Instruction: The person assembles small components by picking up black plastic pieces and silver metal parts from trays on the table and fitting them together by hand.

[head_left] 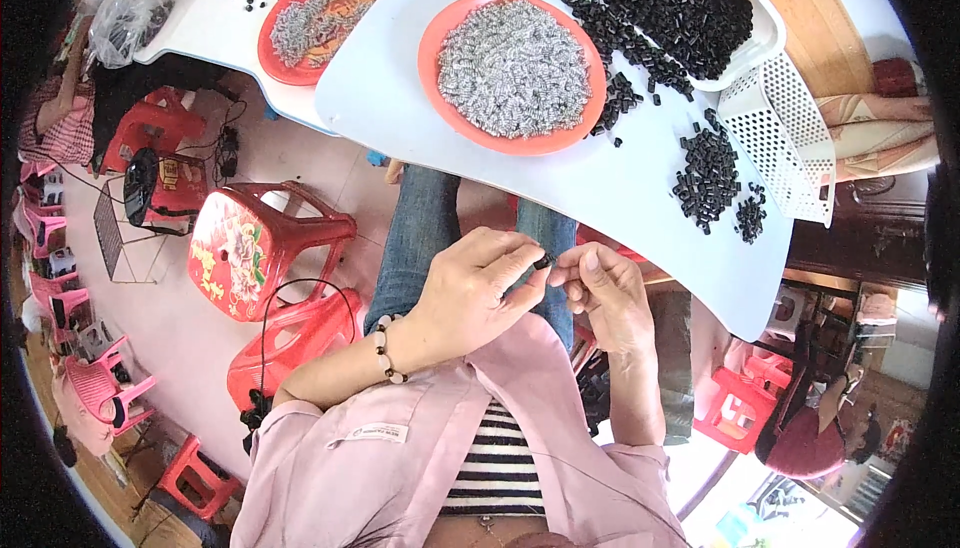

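Note:
My left hand, with a beaded bracelet at its wrist, pinches a small black plastic piece between thumb and forefinger. Close by on the right, my right hand has its fingers curled, thumb against forefinger; whatever it may hold is too small to make out. Both hands are above my lap, just short of the table edge. Beyond them a red plate is heaped with tiny silvery pieces that look like springs. Loose black cylinder pieces lie in piles on the table's right side.
On the pale table stand a white tray of black pieces and a white perforated basket. Another red plate lies at the far left. Red stools stand left of me. Other people sit at left and right.

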